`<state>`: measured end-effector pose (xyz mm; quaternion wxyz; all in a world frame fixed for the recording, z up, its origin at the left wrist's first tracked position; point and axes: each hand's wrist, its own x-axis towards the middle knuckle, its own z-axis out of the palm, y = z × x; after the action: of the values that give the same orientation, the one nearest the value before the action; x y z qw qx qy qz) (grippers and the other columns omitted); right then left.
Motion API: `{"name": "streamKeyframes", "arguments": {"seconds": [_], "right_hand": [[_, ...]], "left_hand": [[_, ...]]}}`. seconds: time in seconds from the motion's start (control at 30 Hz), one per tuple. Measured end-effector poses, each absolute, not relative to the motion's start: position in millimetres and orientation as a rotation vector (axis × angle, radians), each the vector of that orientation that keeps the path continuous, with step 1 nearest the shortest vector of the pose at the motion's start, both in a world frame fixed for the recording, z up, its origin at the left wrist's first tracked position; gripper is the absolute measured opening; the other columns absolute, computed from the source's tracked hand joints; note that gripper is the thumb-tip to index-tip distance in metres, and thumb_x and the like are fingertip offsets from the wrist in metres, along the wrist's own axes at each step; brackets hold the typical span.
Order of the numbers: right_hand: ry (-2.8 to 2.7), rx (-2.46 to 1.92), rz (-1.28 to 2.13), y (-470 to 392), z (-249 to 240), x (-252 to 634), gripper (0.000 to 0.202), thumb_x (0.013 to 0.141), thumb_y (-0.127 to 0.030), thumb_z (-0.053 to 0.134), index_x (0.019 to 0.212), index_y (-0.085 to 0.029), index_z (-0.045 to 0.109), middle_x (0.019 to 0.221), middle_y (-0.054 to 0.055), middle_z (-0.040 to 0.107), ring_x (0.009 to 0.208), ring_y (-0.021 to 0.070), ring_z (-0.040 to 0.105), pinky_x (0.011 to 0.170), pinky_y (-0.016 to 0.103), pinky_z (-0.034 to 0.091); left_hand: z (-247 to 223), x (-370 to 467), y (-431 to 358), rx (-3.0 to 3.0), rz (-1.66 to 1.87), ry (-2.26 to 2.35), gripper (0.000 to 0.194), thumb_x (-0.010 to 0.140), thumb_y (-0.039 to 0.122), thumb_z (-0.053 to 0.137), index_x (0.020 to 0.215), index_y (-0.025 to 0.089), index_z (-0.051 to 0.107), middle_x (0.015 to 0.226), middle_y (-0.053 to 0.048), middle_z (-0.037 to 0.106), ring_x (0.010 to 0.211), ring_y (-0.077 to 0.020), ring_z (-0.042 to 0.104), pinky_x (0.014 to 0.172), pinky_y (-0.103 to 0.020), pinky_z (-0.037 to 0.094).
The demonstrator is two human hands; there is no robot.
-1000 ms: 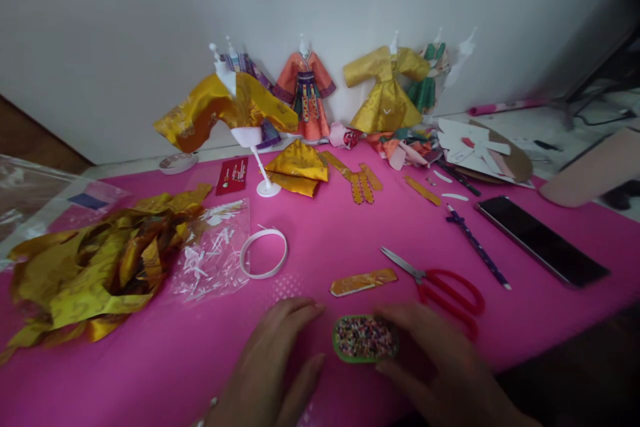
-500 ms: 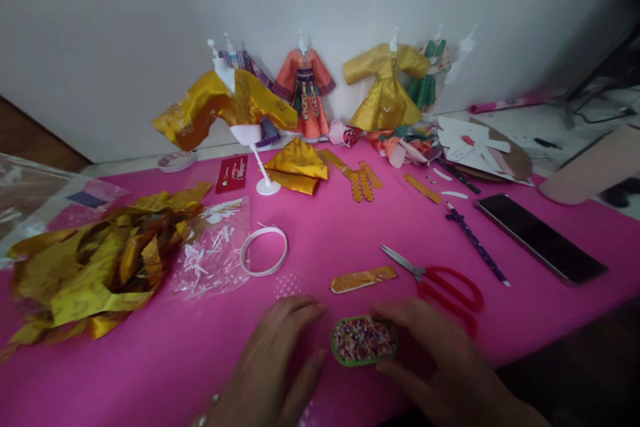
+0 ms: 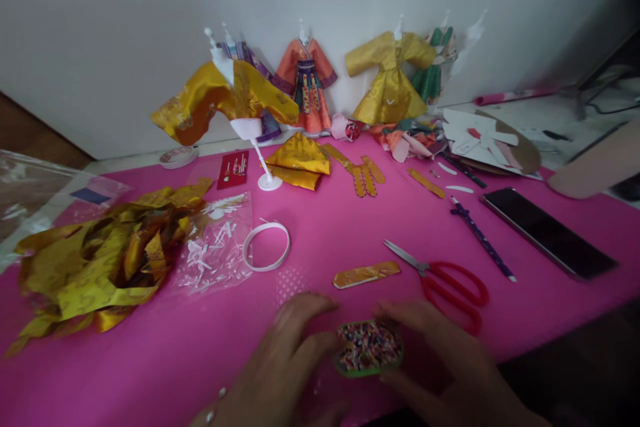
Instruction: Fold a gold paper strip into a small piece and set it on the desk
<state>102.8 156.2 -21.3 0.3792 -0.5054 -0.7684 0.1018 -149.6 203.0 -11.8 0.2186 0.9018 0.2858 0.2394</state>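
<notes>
Low in front of me is a small oval box (image 3: 370, 348) with a green rim, showing many tiny multicoloured bits like beads. My right hand (image 3: 440, 353) grips its right end between thumb and fingers. At the left end is my left hand (image 3: 290, 347), fingers apart, one fingertip at the box's edge; whether it presses there I cannot tell. Just beyond the box lies a gold fabric strip (image 3: 367, 274) with a pale edge. Red-handled scissors (image 3: 425, 267) rest to the right of the strip, blades slightly apart.
Gold fabric scraps (image 3: 115, 253), a clear bag of white pieces (image 3: 220, 247) and a white ring (image 3: 267, 268) lie left. A phone (image 3: 550, 232) and purple pencil (image 3: 483, 240) lie right. Dressed doll stands (image 3: 307, 83) line the wall.
My left hand has come in to the left edge of the box. My right hand still grips the box, and the view has shifted slightly.
</notes>
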Motion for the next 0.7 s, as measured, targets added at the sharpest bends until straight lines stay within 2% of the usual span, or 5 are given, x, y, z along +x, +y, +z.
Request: {"name": "streamKeyframes", "arguments": {"seconds": [0.1,0.3,0.43,0.57,0.7], "right_hand": [[-1.945,-1.289,0.314,157,-19,101,0.041,0.087,-0.023,0.063,0.125,-0.025,0.050,0.105,0.003,0.073,0.091,0.0175,0.073,0.080,0.024,0.060],[-1.914,-1.297,0.461,155,-22,98,0.047,0.083,-0.020,0.065,0.126,-0.030,0.049,0.107,-0.001,0.072,0.092,0.0166,0.072,0.078,0.022,0.060],[-1.935,-1.291,0.411,155,-21,98,0.046,0.084,-0.018,0.064,0.126,-0.029,0.050,0.105,0.000,0.073,0.091,0.0169,0.073,0.078,0.022,0.060],[-1.959,-1.275,0.367,157,-20,100,0.045,0.084,-0.020,0.064,0.126,-0.026,0.049,0.105,0.003,0.073,0.090,0.0178,0.073,0.077,0.023,0.061],[-1.960,-1.273,0.345,158,-24,100,0.044,0.084,-0.021,0.064,0.125,-0.024,0.050,0.104,0.003,0.073,0.091,0.0186,0.073,0.079,0.025,0.061]], "left_hand": [[-14,-148,205,2.585,0.642,0.742,0.058,0.078,0.023,0.075,0.131,0.027,0.050,0.142,-0.010,0.046,0.132,-0.0309,0.044,0.106,-0.047,0.048],[-23,-144,209,2.769,0.760,0.607,0.040,0.088,0.042,0.068,0.125,0.031,0.059,0.141,-0.010,0.051,0.129,-0.0311,0.050,0.110,-0.055,0.042],[-18,-146,207,2.758,0.637,0.715,0.041,0.082,0.034,0.076,0.120,0.028,0.061,0.141,-0.010,0.051,0.131,-0.0319,0.049,0.110,-0.054,0.043],[-10,-150,203,2.676,0.573,0.775,0.045,0.081,0.021,0.069,0.124,0.023,0.058,0.145,-0.012,0.046,0.135,-0.0323,0.043,0.108,-0.051,0.046],[-15,-150,203,2.662,0.638,0.779,0.047,0.082,0.019,0.068,0.127,0.024,0.056,0.146,-0.012,0.044,0.135,-0.0311,0.043,0.107,-0.049,0.048]]}}
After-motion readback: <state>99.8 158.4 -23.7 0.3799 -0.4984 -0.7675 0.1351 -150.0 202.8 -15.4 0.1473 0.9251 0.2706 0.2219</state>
